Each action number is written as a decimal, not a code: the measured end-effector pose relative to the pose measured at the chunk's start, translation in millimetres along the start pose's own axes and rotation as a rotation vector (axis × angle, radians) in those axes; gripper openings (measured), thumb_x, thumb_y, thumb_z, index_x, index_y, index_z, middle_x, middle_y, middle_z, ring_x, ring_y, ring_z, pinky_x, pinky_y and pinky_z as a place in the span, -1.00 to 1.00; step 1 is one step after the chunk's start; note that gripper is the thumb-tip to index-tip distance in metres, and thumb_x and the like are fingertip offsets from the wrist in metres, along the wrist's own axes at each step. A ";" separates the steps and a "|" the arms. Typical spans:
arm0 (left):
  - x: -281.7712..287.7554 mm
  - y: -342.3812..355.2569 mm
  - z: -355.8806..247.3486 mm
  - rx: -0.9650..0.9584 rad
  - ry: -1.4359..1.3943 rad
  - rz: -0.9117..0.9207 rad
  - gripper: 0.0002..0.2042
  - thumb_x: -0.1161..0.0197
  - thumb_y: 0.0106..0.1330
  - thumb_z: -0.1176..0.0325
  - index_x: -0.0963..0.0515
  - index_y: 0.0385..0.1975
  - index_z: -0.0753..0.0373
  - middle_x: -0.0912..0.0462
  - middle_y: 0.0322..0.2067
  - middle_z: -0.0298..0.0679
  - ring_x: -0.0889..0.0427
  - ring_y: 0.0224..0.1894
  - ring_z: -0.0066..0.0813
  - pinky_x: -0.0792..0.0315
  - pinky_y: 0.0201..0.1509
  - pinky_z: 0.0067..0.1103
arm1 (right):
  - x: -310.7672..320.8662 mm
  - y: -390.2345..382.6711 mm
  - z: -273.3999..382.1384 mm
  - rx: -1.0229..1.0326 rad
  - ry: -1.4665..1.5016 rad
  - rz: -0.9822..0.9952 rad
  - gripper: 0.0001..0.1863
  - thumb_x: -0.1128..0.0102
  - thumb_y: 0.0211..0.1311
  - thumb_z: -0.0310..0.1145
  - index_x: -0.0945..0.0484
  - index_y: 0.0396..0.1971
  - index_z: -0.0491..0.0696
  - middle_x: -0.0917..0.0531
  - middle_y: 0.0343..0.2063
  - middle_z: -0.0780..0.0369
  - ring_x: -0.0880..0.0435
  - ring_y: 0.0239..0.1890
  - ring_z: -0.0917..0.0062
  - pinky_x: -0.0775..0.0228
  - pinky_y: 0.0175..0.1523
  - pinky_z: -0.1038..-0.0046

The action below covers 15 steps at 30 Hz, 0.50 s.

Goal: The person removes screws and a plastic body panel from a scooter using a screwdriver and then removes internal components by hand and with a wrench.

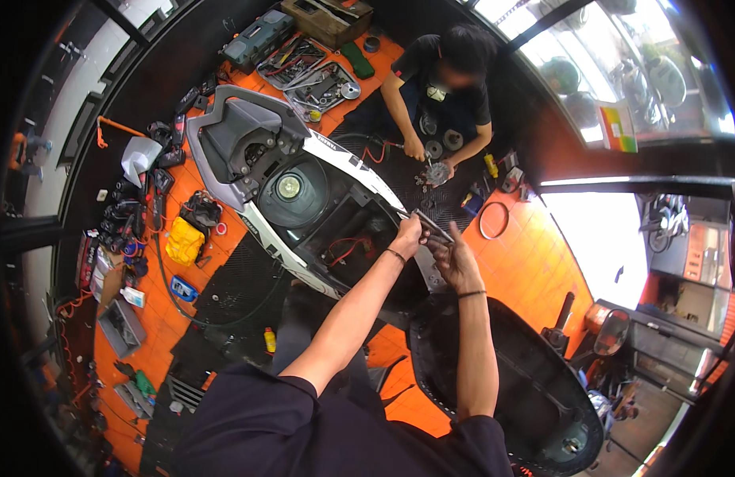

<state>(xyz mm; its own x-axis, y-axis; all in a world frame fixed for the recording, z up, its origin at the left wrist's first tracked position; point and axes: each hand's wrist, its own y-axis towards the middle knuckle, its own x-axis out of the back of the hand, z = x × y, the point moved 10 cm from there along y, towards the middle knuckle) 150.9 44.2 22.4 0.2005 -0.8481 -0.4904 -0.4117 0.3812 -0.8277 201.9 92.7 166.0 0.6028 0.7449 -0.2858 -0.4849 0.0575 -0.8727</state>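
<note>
My left hand (412,234) is closed round one end of a slim dark metal rod (436,226), probably a hand tool; its exact kind is too small to tell. At the rod's other end is my right hand (459,264), its thumb and fingers closed about it. Both hands are over the right edge of a scooter body (355,173) with white and black panels. Below and left of them, the open cavity shows a reddish cable (348,248) and a round cap (289,187). A large black seat shell (510,381) lies to the right of my right forearm.
Across the scooter, a crouching co-worker (443,87) handles a round metal part (436,173). Trays of tools (320,87) stand at the back. Along the left lie a yellow bag (183,241), a grey bin (121,327) and a black hose (194,319). A ring (495,220) rests on orange tiles.
</note>
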 end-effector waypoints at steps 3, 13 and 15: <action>-9.5 1.4 8.8 0.081 -0.134 0.097 -0.59 0.29 0.58 0.06 -0.35 -0.42 0.19 -0.50 -0.53 -0.23 -0.27 -0.70 -0.56 -0.11 -0.63 -0.53 | 21.6 10.2 35.4 0.156 -0.531 -0.188 -0.74 -0.19 0.32 -0.26 -0.51 -0.15 -0.13 -0.58 -0.52 0.25 -0.54 -0.58 0.56 -0.36 -0.57 0.57; -4.6 22.4 18.2 0.183 -0.483 0.099 -0.66 0.20 0.56 0.11 -0.35 -0.44 0.15 -0.45 -0.56 -0.28 -0.21 -0.72 -0.56 -0.19 -0.61 -0.55 | 1.3 -72.9 77.4 1.020 -1.066 -0.617 -0.84 -0.20 0.25 -0.36 -0.52 -0.26 -0.11 -0.60 -0.50 0.23 -0.62 -0.50 0.45 -0.49 -0.43 0.41; -5.4 14.5 18.6 0.187 -0.458 0.048 -0.71 0.20 0.57 0.16 -0.32 -0.38 0.16 -0.42 -0.55 -0.30 -0.12 -0.74 -0.60 -0.14 -0.61 -0.60 | 28.6 -25.9 34.4 0.376 -0.516 -0.314 -0.81 -0.20 0.31 -0.31 -0.49 -0.25 -0.12 -0.59 -0.58 0.25 -0.60 -0.58 0.49 -0.44 -0.51 0.46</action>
<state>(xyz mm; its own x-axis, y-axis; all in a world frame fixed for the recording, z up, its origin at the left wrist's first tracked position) 160.4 61.2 8.0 0.5729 -0.5950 -0.5637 -0.2718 0.5108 -0.8156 209.9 135.4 194.0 0.4176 0.8701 0.2618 -0.5799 0.4770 -0.6604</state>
